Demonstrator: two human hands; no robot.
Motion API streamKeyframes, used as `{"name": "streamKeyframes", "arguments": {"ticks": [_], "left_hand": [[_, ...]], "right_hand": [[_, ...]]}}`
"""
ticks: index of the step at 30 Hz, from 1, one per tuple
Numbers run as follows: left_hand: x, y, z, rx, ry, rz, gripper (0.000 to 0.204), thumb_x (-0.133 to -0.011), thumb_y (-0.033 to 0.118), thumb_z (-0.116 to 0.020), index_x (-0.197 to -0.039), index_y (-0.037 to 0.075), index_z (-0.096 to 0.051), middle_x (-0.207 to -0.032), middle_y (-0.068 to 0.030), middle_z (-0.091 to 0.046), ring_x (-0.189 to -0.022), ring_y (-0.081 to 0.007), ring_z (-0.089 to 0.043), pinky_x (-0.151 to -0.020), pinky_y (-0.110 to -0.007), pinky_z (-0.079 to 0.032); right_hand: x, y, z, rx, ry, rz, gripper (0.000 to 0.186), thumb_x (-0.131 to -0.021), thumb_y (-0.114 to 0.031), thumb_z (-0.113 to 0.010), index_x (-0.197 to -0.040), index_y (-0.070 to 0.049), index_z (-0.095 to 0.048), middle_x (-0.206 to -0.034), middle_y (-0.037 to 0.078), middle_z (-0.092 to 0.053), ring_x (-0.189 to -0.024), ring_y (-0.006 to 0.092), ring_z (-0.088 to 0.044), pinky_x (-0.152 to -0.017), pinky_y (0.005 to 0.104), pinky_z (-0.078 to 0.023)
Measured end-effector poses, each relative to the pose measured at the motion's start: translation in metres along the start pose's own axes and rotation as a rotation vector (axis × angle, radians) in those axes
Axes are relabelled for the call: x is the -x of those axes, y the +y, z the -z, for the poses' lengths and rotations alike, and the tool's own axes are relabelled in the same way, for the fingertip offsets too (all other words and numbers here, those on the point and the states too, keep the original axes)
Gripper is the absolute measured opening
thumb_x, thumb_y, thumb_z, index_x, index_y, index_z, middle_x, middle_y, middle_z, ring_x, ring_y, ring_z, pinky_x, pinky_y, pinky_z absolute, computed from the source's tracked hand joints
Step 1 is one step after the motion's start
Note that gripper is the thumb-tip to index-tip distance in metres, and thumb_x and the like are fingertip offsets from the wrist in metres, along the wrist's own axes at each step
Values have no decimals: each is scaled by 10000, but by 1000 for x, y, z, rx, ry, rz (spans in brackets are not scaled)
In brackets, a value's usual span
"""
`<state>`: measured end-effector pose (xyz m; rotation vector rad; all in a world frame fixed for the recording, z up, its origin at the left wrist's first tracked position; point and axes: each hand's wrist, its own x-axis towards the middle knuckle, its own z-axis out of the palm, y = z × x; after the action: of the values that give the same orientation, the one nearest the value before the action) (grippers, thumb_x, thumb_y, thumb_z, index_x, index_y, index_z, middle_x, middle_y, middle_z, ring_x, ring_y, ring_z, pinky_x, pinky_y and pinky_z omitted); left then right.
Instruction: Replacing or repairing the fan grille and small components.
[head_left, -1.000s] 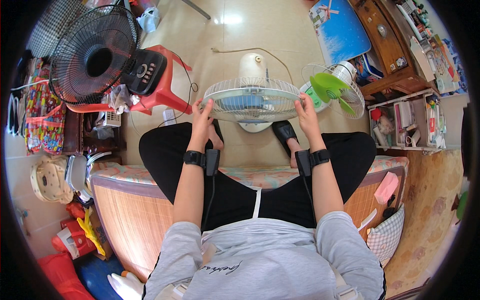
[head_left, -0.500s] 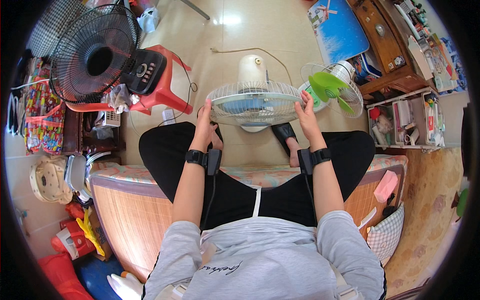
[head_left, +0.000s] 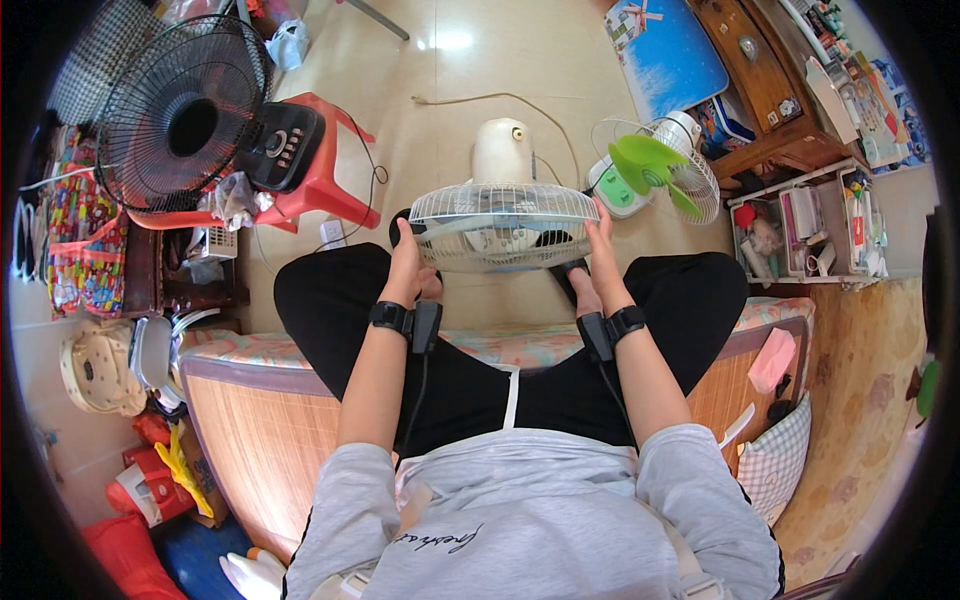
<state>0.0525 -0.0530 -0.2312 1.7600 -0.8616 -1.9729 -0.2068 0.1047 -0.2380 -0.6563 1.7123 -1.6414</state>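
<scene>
A white electric fan (head_left: 501, 150) stands on the floor between my feet, its rounded motor housing on the far side. Its wire guard (head_left: 503, 205) faces me, tilted so that I look across its rim. On the left side of the guard my left hand (head_left: 403, 264) grips the edge, thumb toward me. My right hand (head_left: 603, 258) holds the opposite edge in the same way. Through the wires a pale base shows in part; the fingers behind the guard are partly hidden.
At the left a black fan (head_left: 192, 128) rests on a red plastic stool (head_left: 335, 190). A small green-bladed fan (head_left: 650, 165) stands to the right, near a wooden cabinet (head_left: 745, 60) and a white storage rack (head_left: 790, 278). A cord (head_left: 500, 96) lies on the floor.
The fan's guard has come a little toward me and tipped, with both hands moving along on its edges. The blue blades seen through it before no longer show clearly.
</scene>
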Motion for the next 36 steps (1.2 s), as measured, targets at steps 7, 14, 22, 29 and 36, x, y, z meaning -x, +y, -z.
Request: {"name": "streamKeyframes", "arguments": {"ticks": [7, 14, 22, 29, 36], "left_hand": [[-3, -2, 7, -112, -25, 60, 492, -831, 382, -476, -1113, -20, -472, -1031, -204, -526, -949, -332, -528, -838, -461, -426], [4, 7, 9, -133, -63, -30, 214, -738, 151, -547, -898, 10, -526, -824, -93, -544, -752, -219, -544, -673, -347, -447], [3, 13, 12, -326, -161, -2, 185, -668, 34, -544, -852, 19, -539, -734, -58, -545, -708, -180, -546, -660, -329, -443], [1, 9, 12, -190, -88, -71, 181, -704, 36, -519, -866, -45, -525, -792, -94, -485, -640, -214, -518, -506, -290, -437], [6, 11, 12, -369, -115, 22, 228, -721, 44, -498, -891, -105, -520, -811, -154, -528, -696, -302, -595, -559, -395, -524]], "right_hand": [[10, -6, -3, 254, 67, 120, 497, -882, -216, -433, -1335, -55, -307, -1346, 129, -298, -1263, 258, -242, -1042, 346, -190], [25, -26, -13, -377, 260, -231, 485, -830, -163, -433, -1291, -34, -353, -1218, 118, -429, -1115, 218, -403, -943, 319, -321], [26, -21, -4, -475, 316, -351, 542, -721, -12, -415, -1260, -40, -372, -1015, 94, -482, -847, 170, -463, -739, 283, -402], [25, -39, -10, -432, 266, -286, 581, -701, 8, -416, -1274, -67, -357, -951, 87, -486, -782, 158, -457, -690, 272, -399], [21, -16, 4, -399, 293, -516, 628, -671, -3, -434, -1286, -80, -337, -959, 98, -450, -773, 169, -420, -633, 276, -367]]}}
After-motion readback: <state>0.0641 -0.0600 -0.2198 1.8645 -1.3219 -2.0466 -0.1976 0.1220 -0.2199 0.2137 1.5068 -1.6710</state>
